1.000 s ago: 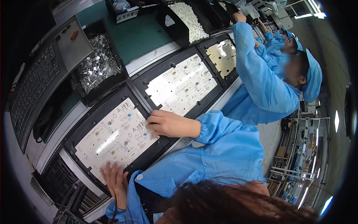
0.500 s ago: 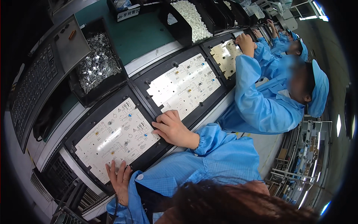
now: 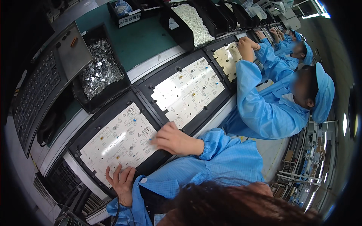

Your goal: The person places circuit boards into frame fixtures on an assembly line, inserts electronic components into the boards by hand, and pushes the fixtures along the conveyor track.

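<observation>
A white printed circuit board with small blue and yellow components lies in a black carrier frame before me. My left hand is open, its spread fingertips resting on the board's near left edge. Over the right edge of the same board is my right hand. Its fingers point left and lie close together, beside a small blue component. Motion smears the fingertips, so I cannot tell whether they hold anything. A second white circuit board, in its own black frame, lies just beyond my right hand.
A black bin of shiny metal pieces stands behind the frames, next to a keyboard. Another black bin holds white parts. At right, a co-worker in a blue smock reaches over a third board; others sit farther along.
My right hand has moved from the frame's edge slightly down and left, over the board's right edge, its fingers drawn together. My left hand stays at the near edge. The whole view has shifted slightly.
</observation>
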Demonstrator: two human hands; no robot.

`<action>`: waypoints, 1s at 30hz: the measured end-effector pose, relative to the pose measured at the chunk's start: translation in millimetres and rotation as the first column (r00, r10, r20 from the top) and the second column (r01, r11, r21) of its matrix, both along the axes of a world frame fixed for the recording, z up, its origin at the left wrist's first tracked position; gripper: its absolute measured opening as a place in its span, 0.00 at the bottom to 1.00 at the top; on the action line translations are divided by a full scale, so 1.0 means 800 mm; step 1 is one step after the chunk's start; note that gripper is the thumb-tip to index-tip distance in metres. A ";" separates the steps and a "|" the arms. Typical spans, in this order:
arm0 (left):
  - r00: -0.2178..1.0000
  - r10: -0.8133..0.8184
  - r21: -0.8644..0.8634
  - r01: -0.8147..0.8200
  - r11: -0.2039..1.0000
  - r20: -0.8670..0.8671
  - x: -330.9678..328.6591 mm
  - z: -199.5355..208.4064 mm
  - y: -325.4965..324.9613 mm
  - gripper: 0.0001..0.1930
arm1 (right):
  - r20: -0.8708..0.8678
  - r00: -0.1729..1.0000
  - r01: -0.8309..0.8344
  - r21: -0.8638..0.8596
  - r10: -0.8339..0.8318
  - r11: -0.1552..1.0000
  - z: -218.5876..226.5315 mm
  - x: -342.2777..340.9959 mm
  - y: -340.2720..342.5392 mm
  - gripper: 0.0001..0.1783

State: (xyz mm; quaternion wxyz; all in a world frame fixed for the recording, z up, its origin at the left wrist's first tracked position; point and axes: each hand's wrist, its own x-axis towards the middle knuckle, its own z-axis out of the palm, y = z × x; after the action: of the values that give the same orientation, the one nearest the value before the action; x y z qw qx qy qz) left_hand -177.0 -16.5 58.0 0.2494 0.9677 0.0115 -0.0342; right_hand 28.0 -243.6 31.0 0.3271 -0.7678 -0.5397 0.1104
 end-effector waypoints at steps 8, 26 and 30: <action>0.992 0.000 -0.011 0.002 1.000 0.123 0.000 -0.013 0.005 0.19 | 0.073 0.975 -0.200 -0.108 0.209 0.974 0.011 -0.013 0.003 0.14; 0.808 0.527 0.050 -0.557 0.829 0.264 -0.108 -0.044 0.060 0.14 | 0.286 0.926 0.306 -0.181 -0.248 0.934 -0.012 -0.029 0.012 0.12; 0.823 0.521 -0.008 -0.533 0.846 0.225 -0.106 -0.036 0.060 0.18 | -0.089 0.994 0.056 -0.085 -0.063 0.995 0.008 -0.049 0.049 0.12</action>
State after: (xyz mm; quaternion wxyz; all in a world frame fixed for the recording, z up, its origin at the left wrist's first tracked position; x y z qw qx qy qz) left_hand -262.0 31.5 29.0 0.2223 0.9310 0.2517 0.1429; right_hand -11.5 -204.2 37.6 0.3228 -0.7904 -0.4962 0.1577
